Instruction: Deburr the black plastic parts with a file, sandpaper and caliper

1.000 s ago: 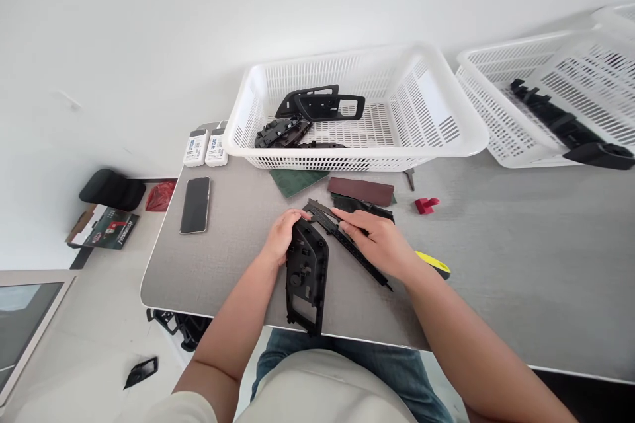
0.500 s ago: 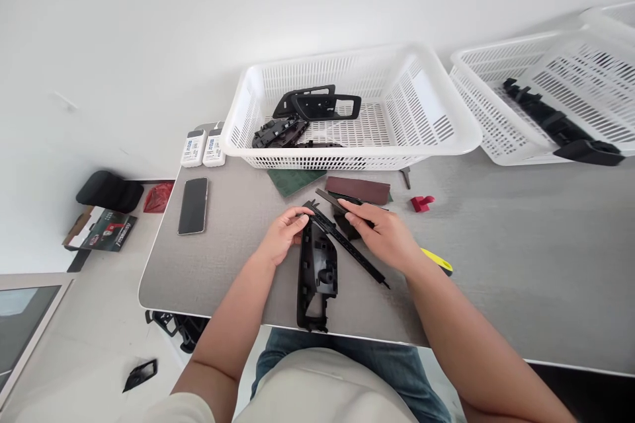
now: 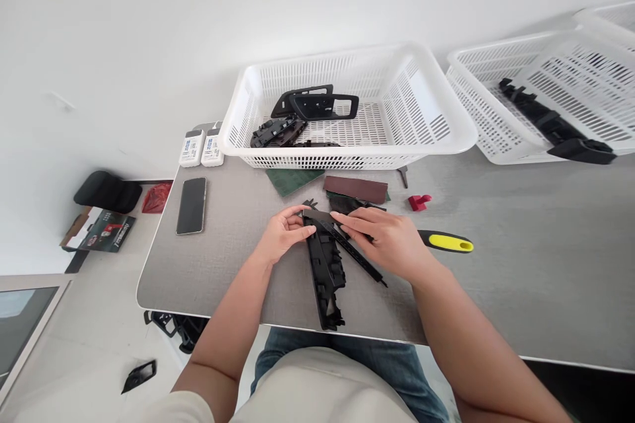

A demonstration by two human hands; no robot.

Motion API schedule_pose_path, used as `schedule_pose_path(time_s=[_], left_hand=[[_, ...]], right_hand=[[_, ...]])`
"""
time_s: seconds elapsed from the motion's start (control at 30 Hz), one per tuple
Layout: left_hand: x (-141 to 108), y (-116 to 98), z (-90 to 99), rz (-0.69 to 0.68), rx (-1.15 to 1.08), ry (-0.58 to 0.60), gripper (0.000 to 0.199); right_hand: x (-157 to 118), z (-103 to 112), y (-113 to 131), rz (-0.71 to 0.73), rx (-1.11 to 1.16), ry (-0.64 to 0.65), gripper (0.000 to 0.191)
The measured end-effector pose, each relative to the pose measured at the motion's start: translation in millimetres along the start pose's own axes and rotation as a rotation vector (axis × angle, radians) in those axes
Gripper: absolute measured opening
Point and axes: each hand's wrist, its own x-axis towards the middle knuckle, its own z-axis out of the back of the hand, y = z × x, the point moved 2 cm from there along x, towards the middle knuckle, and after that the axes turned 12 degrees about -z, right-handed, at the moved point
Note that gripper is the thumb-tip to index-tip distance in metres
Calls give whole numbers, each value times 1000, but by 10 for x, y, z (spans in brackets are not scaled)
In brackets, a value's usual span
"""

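Observation:
My left hand [image 3: 286,232] is closed around the top end of a black plastic trim part [image 3: 325,271], which stands tilted on the table near the front edge. In my right hand [image 3: 389,238] is a flat file [image 3: 317,215] with a black and yellow handle [image 3: 449,242] sticking out past the wrist. The file's blade lies across the top end of the trim part, by my left fingertips. Under and beside the blade, a black caliper [image 3: 360,259] lies slanted on the table, partly covered by the part and my right hand.
Behind the hands lie green sandpaper [image 3: 292,180], brown sandpaper [image 3: 356,189] and a small red piece [image 3: 419,202]. A white basket [image 3: 347,160] holds several black trim parts; another basket [image 3: 516,152] stands right. A phone [image 3: 191,206] lies left on the grey table [image 3: 520,264].
My right hand has brought the file down and left onto the part's top end, so more of its yellow handle shows. The trim part has turned, its lower end shifting right.

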Motion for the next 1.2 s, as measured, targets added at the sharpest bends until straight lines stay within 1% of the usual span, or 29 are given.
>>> schedule_pose_path(time_s=[0.13,0.3,0.47,0.63,0.77,0.87,1.03,1.13,1.2], left_hand=[[5,-5,5,4,14,2,56],[5,3,0,13,12,-4,57],[9,10,-1,1,1,-18,52],[12,5,8,12,-6,-36,51],[18,-6,9,18,-18,-43,46],[31,6,26,22,-53,-78,44],[54,20,62,-13,-145,-132,45],[51,12,67,-41,-198,-158,45],[42,3,56,-54,-207,-137,45]], right_hand=[[-4,18,-7,26,-53,20,29],[-2,48,-3,9,-61,-8,30],[-5,13,1,-22,-42,89,32],[-6,15,-18,-71,-30,73,33],[-3,14,-8,-59,-2,114,33],[9,27,-41,-134,69,87,34],[32,15,-139,-319,296,52,38],[35,-16,-154,-346,333,59,37],[34,-26,-142,-335,347,56,36]])
